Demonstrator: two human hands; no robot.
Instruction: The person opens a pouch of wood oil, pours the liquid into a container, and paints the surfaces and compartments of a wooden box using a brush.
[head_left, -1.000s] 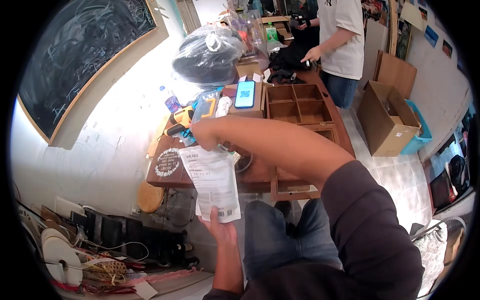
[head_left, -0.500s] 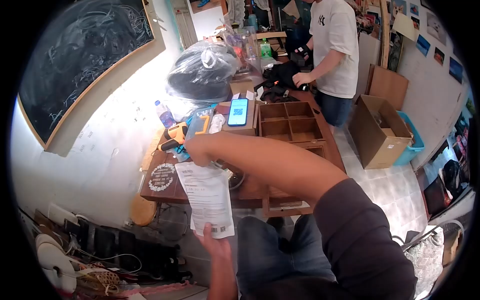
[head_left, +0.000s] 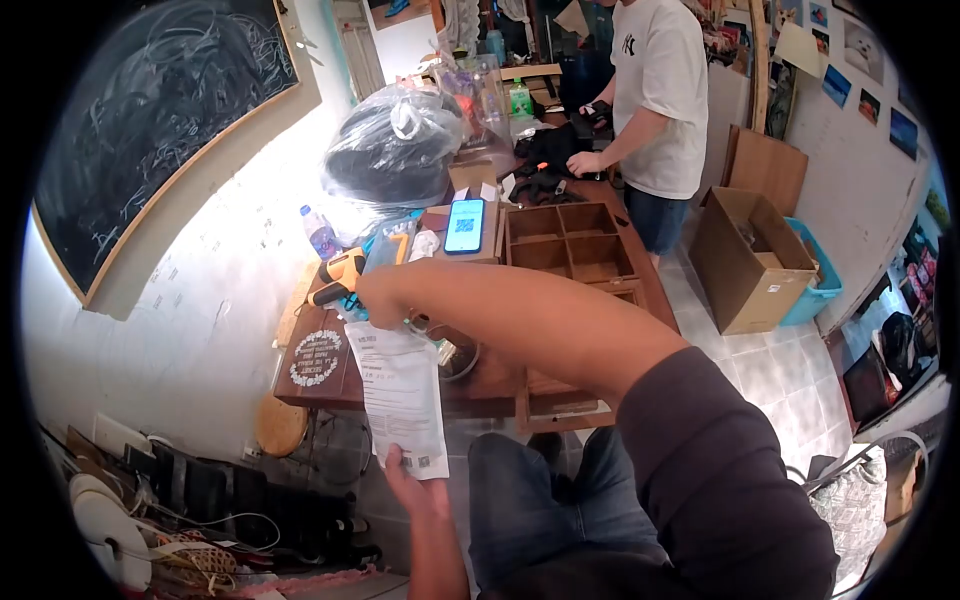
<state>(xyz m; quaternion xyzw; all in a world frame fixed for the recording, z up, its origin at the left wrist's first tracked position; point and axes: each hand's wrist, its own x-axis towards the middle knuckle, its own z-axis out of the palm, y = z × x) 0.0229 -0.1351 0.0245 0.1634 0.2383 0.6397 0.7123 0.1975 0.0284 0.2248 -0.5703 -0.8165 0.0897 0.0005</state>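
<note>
A white printed pouch (head_left: 402, 400) hangs upright over the near table edge, its text side facing me. My left hand (head_left: 415, 490) grips its bottom edge, the thumb lying on the front. My right hand (head_left: 385, 298) is closed at the pouch's top edge; its fingertips are mostly hidden behind the hand. Just beyond my right hand lies an orange-and-black tool (head_left: 343, 268). Beside my right wrist is a round container (head_left: 458, 362), partly covered by the arm. A lit phone (head_left: 463, 228) showing a QR code leans on a cardboard box behind my forearm.
A wooden compartment box (head_left: 568, 237) stands on the table (head_left: 655, 300). Toward the back left are a bottle (head_left: 320, 232) and a large plastic-wrapped bundle (head_left: 395, 150). Another person (head_left: 660, 110) handles black gear at the far side. A cardboard carton (head_left: 745, 285) sits on the floor at right.
The view has shifted slightly, so most things appear a little further left. Both hands stay on the pouch, which hangs a little straighter.
</note>
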